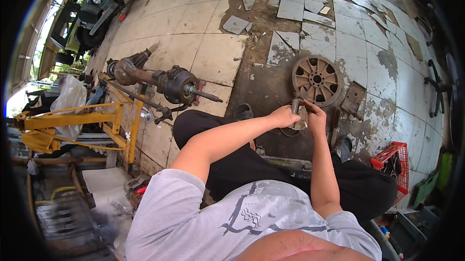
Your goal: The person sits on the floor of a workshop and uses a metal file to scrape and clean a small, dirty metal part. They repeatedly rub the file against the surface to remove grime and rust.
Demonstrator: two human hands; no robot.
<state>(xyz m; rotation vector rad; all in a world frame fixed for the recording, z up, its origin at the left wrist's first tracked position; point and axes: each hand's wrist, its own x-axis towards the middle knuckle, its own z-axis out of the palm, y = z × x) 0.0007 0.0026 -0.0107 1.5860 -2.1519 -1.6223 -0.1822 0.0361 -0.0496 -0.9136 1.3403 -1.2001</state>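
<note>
Both hands meet in front of me, over the dark floor between my legs. My left hand (284,116) is closed around a short grey metal cylinder (295,106) that stands roughly upright. Close on its other side, my right hand (317,117) has its fingers bent together near the cylinder's top; what they pinch is too small to make out. Something pale (302,119) shows between the hands, and a round metal piece (289,131) lies beneath them. Just beyond rests a large rusty flywheel (317,81) with a toothed rim, lying flat.
A greasy axle assembly (181,85) lies at left, beside a yellow metal frame (127,128). Right of the flywheel is a rusty metal plate (355,99). A red plastic basket (401,164) stands by my right knee. Broken tiles (290,9) cover the far floor; a vehicle (92,9) is far left.
</note>
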